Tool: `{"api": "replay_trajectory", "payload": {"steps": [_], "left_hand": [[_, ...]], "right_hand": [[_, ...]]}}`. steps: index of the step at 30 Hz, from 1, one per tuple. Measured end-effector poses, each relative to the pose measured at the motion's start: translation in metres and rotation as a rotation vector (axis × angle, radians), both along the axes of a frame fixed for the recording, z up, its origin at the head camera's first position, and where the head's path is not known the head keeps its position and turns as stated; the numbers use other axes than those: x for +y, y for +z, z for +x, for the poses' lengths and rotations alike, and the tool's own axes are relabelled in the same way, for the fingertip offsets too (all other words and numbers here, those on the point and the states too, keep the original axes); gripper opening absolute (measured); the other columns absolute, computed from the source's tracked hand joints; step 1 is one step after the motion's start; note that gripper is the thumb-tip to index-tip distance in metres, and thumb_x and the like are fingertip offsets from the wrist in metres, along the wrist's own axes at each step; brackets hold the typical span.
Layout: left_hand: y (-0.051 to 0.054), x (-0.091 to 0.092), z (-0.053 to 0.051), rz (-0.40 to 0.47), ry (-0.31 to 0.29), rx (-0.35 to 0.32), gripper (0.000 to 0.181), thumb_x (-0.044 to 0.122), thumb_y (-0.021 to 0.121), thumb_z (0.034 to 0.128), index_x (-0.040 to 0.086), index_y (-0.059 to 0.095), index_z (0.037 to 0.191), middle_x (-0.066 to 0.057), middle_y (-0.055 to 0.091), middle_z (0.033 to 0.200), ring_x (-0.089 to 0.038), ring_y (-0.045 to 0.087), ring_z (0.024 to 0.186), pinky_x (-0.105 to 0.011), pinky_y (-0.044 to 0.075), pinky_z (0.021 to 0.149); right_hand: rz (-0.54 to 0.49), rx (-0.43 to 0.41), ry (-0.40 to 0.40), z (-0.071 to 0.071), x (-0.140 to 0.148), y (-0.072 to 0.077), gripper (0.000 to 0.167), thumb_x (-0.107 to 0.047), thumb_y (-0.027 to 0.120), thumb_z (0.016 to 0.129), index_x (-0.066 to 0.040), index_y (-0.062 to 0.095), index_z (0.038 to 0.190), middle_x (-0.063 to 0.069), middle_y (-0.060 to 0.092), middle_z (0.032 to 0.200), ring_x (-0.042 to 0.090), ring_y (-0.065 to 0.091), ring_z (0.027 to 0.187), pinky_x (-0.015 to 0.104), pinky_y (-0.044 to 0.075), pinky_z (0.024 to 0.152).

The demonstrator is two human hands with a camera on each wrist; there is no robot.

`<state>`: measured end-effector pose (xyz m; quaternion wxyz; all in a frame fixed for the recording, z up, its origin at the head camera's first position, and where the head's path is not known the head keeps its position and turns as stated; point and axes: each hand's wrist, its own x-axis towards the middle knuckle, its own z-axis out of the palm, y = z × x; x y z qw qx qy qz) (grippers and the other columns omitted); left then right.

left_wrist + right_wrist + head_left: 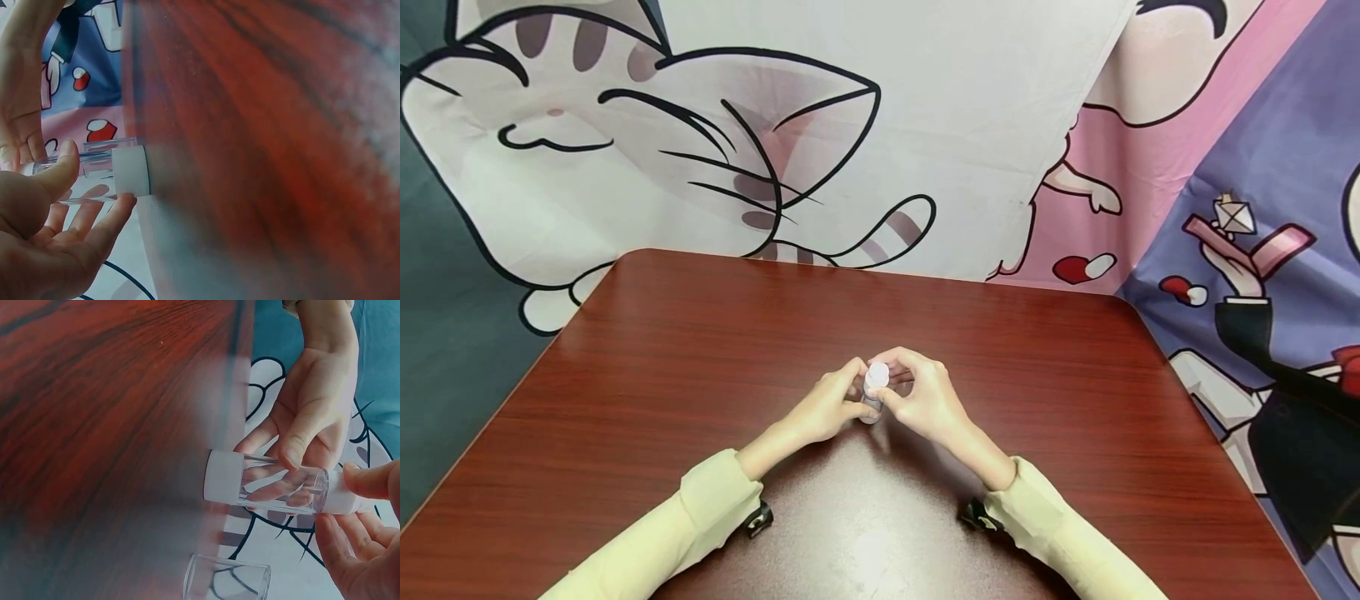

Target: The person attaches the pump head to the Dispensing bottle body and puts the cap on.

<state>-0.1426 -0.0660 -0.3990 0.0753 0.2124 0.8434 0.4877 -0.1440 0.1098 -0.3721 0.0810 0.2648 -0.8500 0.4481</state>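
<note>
A small clear bottle (pixel 275 484) with a white base and a white top stands upright on the table. My left hand (pixel 829 407) holds its see-through body between thumb and fingers. The right hand (pixel 925 398) pinches the white top (pixel 340 492) from the other side, thumb opposite the fingers. In the left wrist view the white base (pixel 131 170) rests on the tabletop, with a left fingertip touching it. Close by stands a clear hollow cap (pixel 228 578), partly cut off by the right wrist view's edge; in the head view I cannot make it out.
The reddish-brown wooden table (pixel 737 325) extends around both hands, with a glare patch near its front. Behind it hangs a printed cloth (pixel 955 125) with cartoon figures, reaching the table's back edge. A dark device (pixel 758 518) sits under the left sleeve cuff, another (pixel 977 515) under the right.
</note>
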Motion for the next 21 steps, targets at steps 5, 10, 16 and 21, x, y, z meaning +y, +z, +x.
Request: {"api": "replay_trajectory", "payload": {"steps": [5,10,16,21], "left_hand": [[0.0000,0.0011,0.0019,0.021,-0.007,0.017,0.034,0.007,0.075,0.0800,0.003,0.050,0.102,-0.013,0.073,0.087,-0.019,0.069,0.081,-0.023,0.051,0.068],[-0.0005,0.0020,0.0029,0.046,-0.003,0.025,0.032,0.006,0.074,0.0806,0.003,0.049,0.101,-0.014,0.073,0.086,-0.021,0.070,0.081,-0.023,0.051,0.068],[-0.0005,0.0034,0.0042,0.032,0.027,0.033,0.032,0.007,0.075,0.0801,0.004,0.049,0.099,-0.012,0.073,0.087,-0.019,0.070,0.082,-0.024,0.052,0.069],[-0.0004,0.0048,0.0056,0.029,0.038,0.038,0.032,0.009,0.075,0.0799,0.005,0.049,0.098,-0.011,0.074,0.087,-0.018,0.071,0.082,-0.025,0.054,0.070]], "right_hand": [[-0.005,-0.005,-0.026,0.0008,-0.0007,-0.0001,0.025,-0.002,0.078,0.075,-0.011,0.067,0.096,0.002,0.072,0.086,0.012,0.069,0.078,0.022,0.057,0.072],[-0.018,-0.015,-0.051,0.0017,-0.0015,0.0006,0.026,-0.001,0.077,0.074,-0.012,0.067,0.096,0.001,0.072,0.086,0.011,0.070,0.077,0.021,0.057,0.071],[-0.015,-0.009,-0.079,0.0030,-0.0031,-0.0004,0.028,0.002,0.075,0.073,-0.012,0.068,0.096,0.001,0.073,0.085,0.011,0.070,0.076,0.020,0.057,0.070],[-0.002,0.005,-0.101,0.0051,-0.0038,-0.0013,0.030,0.000,0.076,0.072,-0.012,0.068,0.098,0.001,0.073,0.083,0.011,0.070,0.074,0.019,0.057,0.069]]}}
